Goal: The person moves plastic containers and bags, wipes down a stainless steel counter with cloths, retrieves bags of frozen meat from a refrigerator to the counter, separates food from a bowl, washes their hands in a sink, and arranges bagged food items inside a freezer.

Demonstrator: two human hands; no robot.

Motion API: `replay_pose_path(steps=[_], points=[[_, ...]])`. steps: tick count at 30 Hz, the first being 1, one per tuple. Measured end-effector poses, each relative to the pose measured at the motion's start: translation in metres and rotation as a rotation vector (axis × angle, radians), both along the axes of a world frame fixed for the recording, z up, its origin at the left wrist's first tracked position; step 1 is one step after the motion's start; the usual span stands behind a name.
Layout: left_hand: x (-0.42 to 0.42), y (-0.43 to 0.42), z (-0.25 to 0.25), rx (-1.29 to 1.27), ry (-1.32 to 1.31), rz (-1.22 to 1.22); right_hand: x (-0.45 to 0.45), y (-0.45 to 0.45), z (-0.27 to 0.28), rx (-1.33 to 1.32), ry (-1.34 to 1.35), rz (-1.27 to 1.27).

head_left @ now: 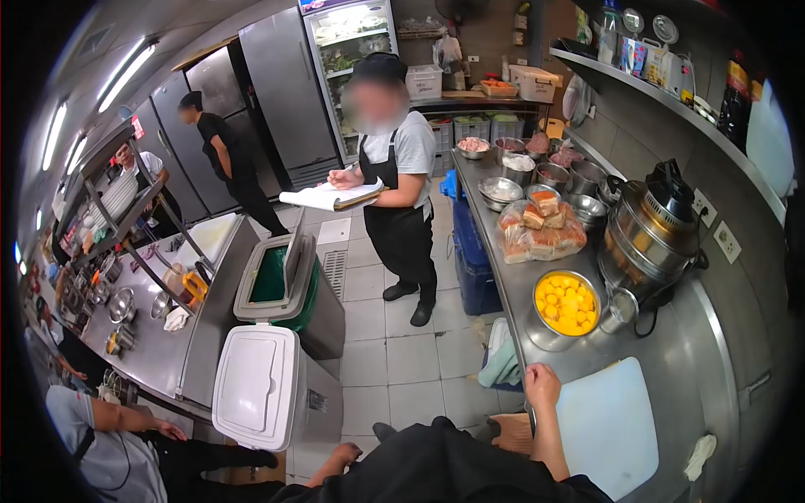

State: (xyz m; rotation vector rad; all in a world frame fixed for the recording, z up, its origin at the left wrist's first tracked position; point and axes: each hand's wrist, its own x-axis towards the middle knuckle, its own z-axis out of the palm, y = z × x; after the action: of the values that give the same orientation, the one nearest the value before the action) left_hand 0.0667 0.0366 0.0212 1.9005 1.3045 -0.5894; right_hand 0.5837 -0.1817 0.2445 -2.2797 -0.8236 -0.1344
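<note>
A bowl [547, 336] of apparent yolks [567, 303] sits just beyond the right hand [542, 386].

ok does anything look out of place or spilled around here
No clear spill shows. A crumpled white cloth or paper lies loose on the steel counter beside the cutting board, looking left behind. Across the aisle, the green-lined bin stands uncovered.
</note>
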Motion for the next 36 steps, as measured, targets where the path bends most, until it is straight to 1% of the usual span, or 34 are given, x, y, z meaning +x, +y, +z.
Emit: replay_pose_path(steps=[5, 7, 8, 10, 12, 14, 16, 17, 19, 21, 22, 23, 25, 29, 30, 32, 33, 35, 36], points=[[0.002, -0.001, 0.001, 0.032, -0.020, -0.027, 0.002, 0.000, -0.004, 0.001, -0.020, 0.004], [0.002, -0.005, 0.001, -0.003, -0.008, 0.063, 0.002, -0.001, -0.004, -0.012, -0.014, 0.005], [0.001, -0.005, 0.001, -0.009, -0.004, 0.064, 0.002, -0.001, -0.004, -0.005, -0.011, 0.017], [-0.001, 0.000, -0.001, -0.039, 0.018, 0.002, 0.001, -0.002, -0.006, -0.012, 0.003, 0.025], [-0.004, 0.001, -0.009, -0.075, -0.007, 0.043, 0.001, 0.005, -0.009, 0.252, 0.249, 0.014], [-0.015, 0.000, -0.011, -0.105, -0.027, 0.088, -0.004, 0.019, -0.004, 0.271, 0.275, 0.049], [-0.025, -0.002, -0.018, 0.037, -0.129, -0.188, -0.008, 0.034, 0.001, 0.289, 0.290, 0.082], [-0.023, 0.004, -0.024, 0.009, -0.096, -0.355, -0.008, 0.045, 0.001, 0.297, 0.335, 0.113], [-0.029, 0.018, -0.059, -0.035, -0.073, -0.684, -0.009, 0.072, 0.011, 0.306, 0.417, 0.159], [-0.032, 0.025, -0.058, 0.003, -0.135, -0.540, -0.010, 0.098, 0.020, 0.309, 0.396, 0.172], [-0.030, 0.039, -0.062, 0.039, -0.201, -0.388, -0.008, 0.112, 0.024, 0.308, 0.372, 0.194], [-0.025, 0.059, -0.068, 0.035, -0.207, -0.408, -0.005, 0.127, 0.027, 0.308, 0.364, 0.175], [-0.008, 0.095, -0.070, 0.005, -0.201, -0.298, 0.000, 0.152, 0.035, 0.296, 0.318, 0.190], [0.022, 0.173, -0.074, -0.062, -0.156, -0.095, 0.004, 0.196, 0.068, 0.278, 0.311, 0.150], [0.041, 0.206, -0.079, -0.069, -0.098, -0.280, 0.005, 0.205, 0.074, 0.276, 0.314, 0.123], [0.068, 0.264, -0.082, -0.033, -0.129, -0.473, 0.005, 0.217, 0.080, 0.277, 0.278, 0.119], [0.083, 0.285, -0.077, 0.005, -0.227, -0.478, 0.003, 0.221, 0.087, 0.275, 0.266, 0.115], [0.124, 0.316, -0.054, -0.259, -0.128, 0.139, 0.001, 0.227, 0.090, 0.278, 0.261, 0.076], [0.129, 0.330, -0.054, -0.268, -0.123, 0.112, 0.000, 0.229, 0.091, 0.282, 0.248, 0.078]])
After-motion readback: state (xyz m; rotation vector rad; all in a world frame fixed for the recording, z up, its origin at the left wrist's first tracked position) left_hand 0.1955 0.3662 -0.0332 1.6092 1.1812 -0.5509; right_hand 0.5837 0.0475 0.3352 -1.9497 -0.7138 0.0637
